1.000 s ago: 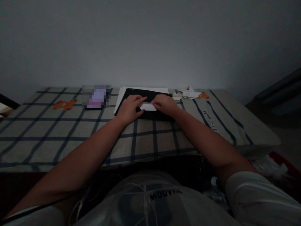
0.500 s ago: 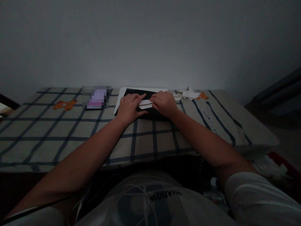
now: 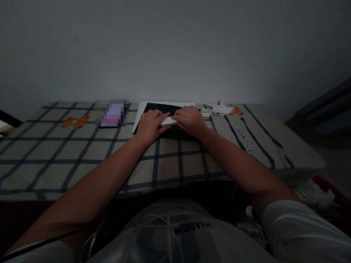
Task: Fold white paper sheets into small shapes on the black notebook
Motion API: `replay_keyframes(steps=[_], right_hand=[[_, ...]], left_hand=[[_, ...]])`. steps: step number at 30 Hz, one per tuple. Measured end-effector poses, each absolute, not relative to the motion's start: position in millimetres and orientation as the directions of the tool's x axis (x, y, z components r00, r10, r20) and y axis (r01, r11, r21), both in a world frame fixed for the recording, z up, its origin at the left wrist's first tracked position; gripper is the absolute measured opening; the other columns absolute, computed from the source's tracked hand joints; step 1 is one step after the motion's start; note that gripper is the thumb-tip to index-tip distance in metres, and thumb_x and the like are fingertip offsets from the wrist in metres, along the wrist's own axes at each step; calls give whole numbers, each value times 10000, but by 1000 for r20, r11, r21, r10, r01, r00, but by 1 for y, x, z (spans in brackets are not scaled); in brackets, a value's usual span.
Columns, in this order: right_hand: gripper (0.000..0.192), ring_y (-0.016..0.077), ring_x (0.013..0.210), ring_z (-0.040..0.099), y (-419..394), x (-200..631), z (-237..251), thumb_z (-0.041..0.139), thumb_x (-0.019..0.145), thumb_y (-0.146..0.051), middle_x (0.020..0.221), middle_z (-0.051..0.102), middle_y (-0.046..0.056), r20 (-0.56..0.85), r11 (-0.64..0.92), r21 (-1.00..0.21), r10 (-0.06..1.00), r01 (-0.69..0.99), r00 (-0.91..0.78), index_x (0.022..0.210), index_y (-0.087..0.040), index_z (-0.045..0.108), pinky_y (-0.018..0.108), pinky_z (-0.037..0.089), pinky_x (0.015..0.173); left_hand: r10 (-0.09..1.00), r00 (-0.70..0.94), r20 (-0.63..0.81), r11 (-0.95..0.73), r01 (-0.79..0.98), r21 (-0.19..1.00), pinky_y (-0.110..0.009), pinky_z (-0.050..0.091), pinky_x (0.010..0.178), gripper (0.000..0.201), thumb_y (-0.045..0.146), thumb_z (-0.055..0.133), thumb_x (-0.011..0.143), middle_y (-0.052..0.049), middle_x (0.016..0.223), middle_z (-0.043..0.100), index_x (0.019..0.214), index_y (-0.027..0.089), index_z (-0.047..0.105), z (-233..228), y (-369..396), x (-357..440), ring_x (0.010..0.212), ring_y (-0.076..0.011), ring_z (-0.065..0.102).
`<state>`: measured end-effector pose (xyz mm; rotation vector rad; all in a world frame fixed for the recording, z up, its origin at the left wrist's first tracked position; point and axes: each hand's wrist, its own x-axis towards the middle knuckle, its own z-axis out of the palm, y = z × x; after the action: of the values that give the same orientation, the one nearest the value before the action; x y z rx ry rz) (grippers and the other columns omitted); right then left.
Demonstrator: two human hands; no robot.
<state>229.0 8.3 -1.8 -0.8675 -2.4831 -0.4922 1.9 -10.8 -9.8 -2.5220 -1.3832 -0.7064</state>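
Observation:
A small piece of folded white paper [image 3: 169, 121] lies between my two hands, over a black notebook or folder [image 3: 178, 134]. My left hand [image 3: 150, 123] grips the paper's left end, thumb and forefinger closed in on it. From the other side my right hand [image 3: 191, 119] has its fingers bent over the right end of the paper. Both palms hide part of the black cover. White sheets [image 3: 139, 113] stick out from under the cover at its left and back edges.
A phone with a lit, blurred screen [image 3: 112, 115] lies to the left. Folded white paper shapes [image 3: 221, 108] sit to the right, near the wall [image 3: 175, 51]. A checked cloth [image 3: 82, 148] with orange bear prints covers the table.
My left thumb has closed in toward the forefinger onto the paper. The paper now shows as a narrower strip. My right hand has shifted slightly left.

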Motion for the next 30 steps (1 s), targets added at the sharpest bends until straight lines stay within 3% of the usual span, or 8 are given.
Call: replay_keyframes(steps=[4, 8, 15, 22, 27, 30], right_hand=[[268, 283, 1071, 511, 7, 228, -2, 463, 1036, -283, 1154, 715, 102, 523, 735, 196, 482, 649, -703, 1134, -230, 706, 429, 306, 889], [242, 280, 1067, 528, 8, 228, -2, 502, 1017, -268, 1146, 724, 102, 495, 754, 220, 460, 619, -737, 1114, -219, 719, 426, 318, 894], [224, 243, 986, 600, 14, 231, -1, 580, 929, -163, 1147, 738, 110, 351, 824, 141, 477, 549, -806, 1068, -178, 755, 366, 352, 811], [231, 236, 949, 620, 11, 230, -4, 600, 920, -171, 1069, 747, 104, 226, 816, 151, 521, 558, -823, 1059, -175, 784, 342, 372, 746], [265, 246, 959, 620, 5, 224, -3, 566, 965, -236, 1101, 732, 118, 214, 747, 143, 617, 649, -758, 1106, -175, 782, 334, 375, 688], [299, 248, 959, 622, -1, 219, 0, 538, 991, -301, 1109, 720, 122, 201, 713, 138, 659, 687, -725, 1119, -194, 785, 328, 382, 677]], left_hand=[[747, 458, 482, -548, 835, 57, -496, 415, 879, 399, 295, 582, 949, -113, 1124, 683, 1334, 275, 683, -9, -10, 2, 1084, -334, 576], [757, 462, 463, -539, 841, 41, -487, 421, 845, 399, 175, 538, 917, -102, 1093, 690, 1240, 286, 745, -7, -10, 0, 1058, -320, 581], [759, 505, 410, -549, 836, -14, -460, 438, 815, 437, 161, 550, 882, -91, 1160, 701, 1251, 298, 739, -14, -5, -1, 1066, -317, 580], [796, 421, 434, -493, 868, 62, -489, 476, 847, 479, 127, 477, 887, -131, 1209, 691, 1287, 219, 724, -14, 2, -9, 1111, -334, 600], [711, 557, 430, -647, 758, 87, -480, 470, 934, 382, 249, 488, 951, -107, 1220, 706, 1225, 226, 754, -13, 0, -8, 1124, -302, 610], [683, 568, 459, -655, 754, 41, -525, 429, 976, 347, 378, 513, 984, -96, 1283, 699, 1167, 247, 777, -12, -7, -3, 1228, -336, 566]])
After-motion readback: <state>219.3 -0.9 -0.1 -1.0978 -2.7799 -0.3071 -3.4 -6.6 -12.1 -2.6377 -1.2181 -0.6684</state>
